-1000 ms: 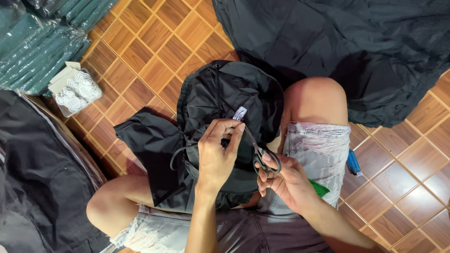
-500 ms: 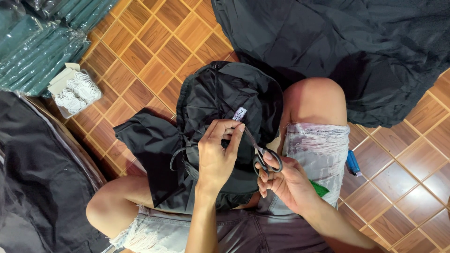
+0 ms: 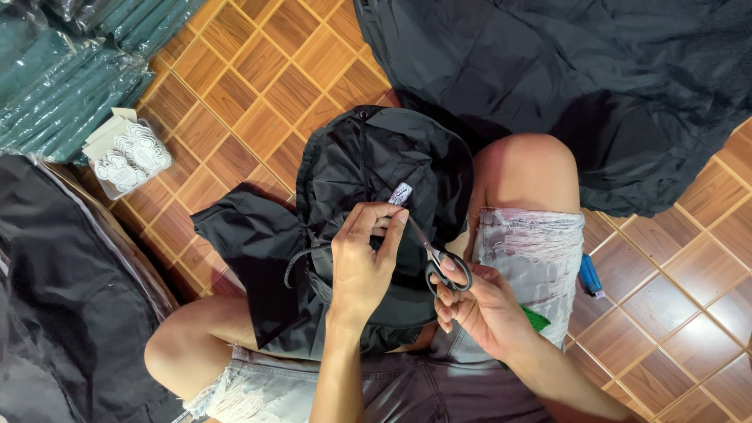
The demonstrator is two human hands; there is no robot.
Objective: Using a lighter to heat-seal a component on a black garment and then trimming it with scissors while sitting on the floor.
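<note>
A black garment (image 3: 368, 168) lies over my lap between my bare knees. My left hand (image 3: 362, 262) pinches the cloth just below a small pale label (image 3: 400, 193) sewn to it. My right hand (image 3: 479, 305) has its fingers through the black handles of a pair of scissors (image 3: 439, 258), whose blades point up-left towards the label, close to my left fingertips.
A big heap of black cloth (image 3: 572, 86) covers the floor at the upper right. Dark green folded goods in clear wrap (image 3: 63, 86) lie at the upper left, with a clear bag of small white tags (image 3: 125, 153) beside them. Black fabric (image 3: 55, 298) lies at the left. A blue object (image 3: 590, 276) rests by my right thigh.
Both hands stay almost still. The scissors have shifted very slightly near the label.
</note>
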